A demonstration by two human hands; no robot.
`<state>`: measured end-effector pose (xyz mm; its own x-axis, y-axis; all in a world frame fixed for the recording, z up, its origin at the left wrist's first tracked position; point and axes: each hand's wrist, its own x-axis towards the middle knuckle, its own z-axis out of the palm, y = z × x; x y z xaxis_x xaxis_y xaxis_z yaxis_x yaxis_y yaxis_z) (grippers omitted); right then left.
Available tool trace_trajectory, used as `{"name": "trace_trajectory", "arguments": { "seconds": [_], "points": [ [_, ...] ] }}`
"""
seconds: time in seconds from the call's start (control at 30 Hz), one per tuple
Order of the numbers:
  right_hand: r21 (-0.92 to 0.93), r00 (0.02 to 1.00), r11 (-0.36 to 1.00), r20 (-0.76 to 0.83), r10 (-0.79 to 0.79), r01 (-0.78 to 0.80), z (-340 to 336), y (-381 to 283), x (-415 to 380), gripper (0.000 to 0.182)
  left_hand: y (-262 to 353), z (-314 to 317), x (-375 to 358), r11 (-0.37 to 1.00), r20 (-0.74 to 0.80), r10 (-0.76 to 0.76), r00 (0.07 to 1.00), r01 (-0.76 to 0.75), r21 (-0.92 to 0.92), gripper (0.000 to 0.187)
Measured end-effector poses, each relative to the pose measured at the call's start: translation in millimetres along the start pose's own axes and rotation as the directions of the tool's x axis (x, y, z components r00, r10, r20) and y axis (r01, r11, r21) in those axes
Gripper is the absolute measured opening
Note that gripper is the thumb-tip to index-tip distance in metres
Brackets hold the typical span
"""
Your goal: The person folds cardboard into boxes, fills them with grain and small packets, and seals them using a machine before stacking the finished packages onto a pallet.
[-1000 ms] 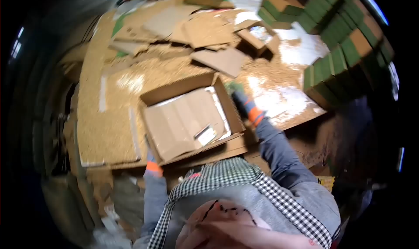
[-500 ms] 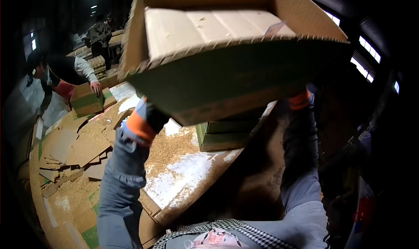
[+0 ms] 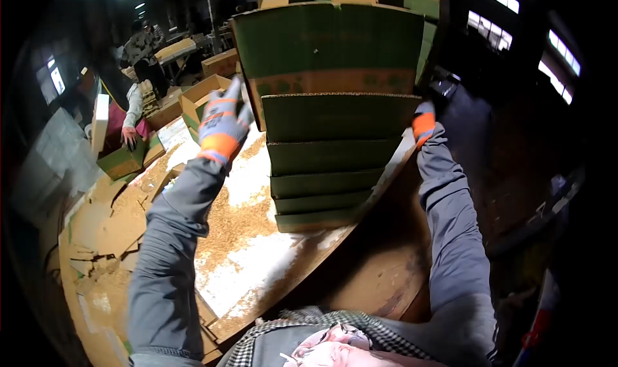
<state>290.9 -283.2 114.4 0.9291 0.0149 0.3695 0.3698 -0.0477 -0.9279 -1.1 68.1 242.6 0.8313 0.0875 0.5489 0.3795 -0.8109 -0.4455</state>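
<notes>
Ahead of me rises a stack of green-and-brown cardboard boxes (image 3: 335,158), several layers high. A larger box side (image 3: 328,45), green above a brown band, stands over and behind the front layers. My left hand (image 3: 222,122), in a grey and orange glove, is off the stack to its left, fingers stretched out and holding nothing. At the stack's right edge is my right hand (image 3: 423,122), gloved the same way, right beside the upper box corner. Its fingers are partly hidden and blurred.
The curved table (image 3: 238,270) is strewn with sawdust and white patches. Flat cardboard scraps (image 3: 116,219) lie at left. A co-worker's hand (image 3: 129,137) rests on a small green box (image 3: 122,161). An open box (image 3: 206,93) stands behind my left hand.
The open-topped box I held up between both hands has gone forward onto the stack. My left hand has come away from it to the left. The co-worker's box has shifted down in view.
</notes>
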Motion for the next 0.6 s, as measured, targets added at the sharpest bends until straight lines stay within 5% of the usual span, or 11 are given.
{"name": "trace_trajectory", "arguments": {
  "seconds": [0.03, 0.07, 0.1, 0.13, 0.17, 0.2, 0.27, 0.3, 0.37, 0.57, 0.6],
  "points": [
    [0.106, 0.998, 0.993, 0.033, 0.052, -0.055, -2.5, 9.8, -20.0, 0.043, 2.2, -23.2, -14.8, 0.644, 0.124, -0.347, 0.93, 0.332, -0.69, 0.055],
    [0.227, 0.988, 0.964, 0.093, 0.122, -0.14, -3.9, 22.2, -43.8, 0.043, 7.2, 28.2, -31.2, 0.546, -0.091, -0.483, 0.871, 0.218, -0.809, 0.058],
    [0.365, 0.962, 0.895, 0.184, 0.201, -0.257, -2.5, 38.3, -70.3, 0.042, 14.2, 106.0, -56.0, 0.086, 0.261, -0.43, 0.864, 0.327, -0.941, 0.055],
    [0.492, 0.916, 0.781, 0.31, 0.256, -0.385, 0.3, 57.9, -95.7, 0.042, 21.4, 183.2, -80.3, -0.364, 0.581, -0.321, 0.748, 0.468, -0.805, 0.053],
    [0.586, 0.849, 0.629, 0.457, 0.264, -0.511, 6.1, 82.1, -120.5, 0.042, 49.2, 202.0, -114.0, -0.554, 0.802, -0.11, 0.587, 0.634, -0.539, 0.065],
    [0.636, 0.778, 0.466, 0.583, 0.232, -0.615, 11.3, 103.8, -140.4, 0.042, 82.6, 226.5, -140.2, -0.594, 0.939, 0.056, 0.339, 0.767, -0.242, 0.075],
    [0.646, 0.673, 0.208, 0.734, 0.095, -0.734, 23.9, 139.8, -164.9, 0.042, 156.2, 251.5, -193.7, -0.359, 0.717, 0.078, 0.692, 0.691, -0.628, 0.075],
    [0.639, 0.66, 0.168, 0.736, 0.153, -0.751, 29.1, 145.8, -172.9, 0.042, 183.1, 270.7, -209.0, 0.028, 0.24, 0.237, 0.941, 0.241, -0.97, 0.074],
    [0.633, 0.649, 0.157, 0.708, 0.278, -0.758, 29.0, 147.2, -168.1, 0.043, 190.1, 250.2, -195.9, 0.487, -0.108, 0.268, 0.957, -0.231, -0.842, 0.076],
    [0.568, 0.563, 0.189, 0.607, 0.561, -0.801, -7.8, 124.0, -96.4, 0.045, 236.5, 233.5, -200.8, 0.56, 0.319, 0.257, 0.912, 0.129, -0.818, 0.061],
    [0.548, 0.537, 0.197, 0.578, 0.614, -0.813, -18.4, 109.2, -78.0, 0.045, 261.8, 235.0, -197.6, 0.615, 0.153, 0.16, 0.975, 0.023, -0.788, 0.059]
  ]
}}
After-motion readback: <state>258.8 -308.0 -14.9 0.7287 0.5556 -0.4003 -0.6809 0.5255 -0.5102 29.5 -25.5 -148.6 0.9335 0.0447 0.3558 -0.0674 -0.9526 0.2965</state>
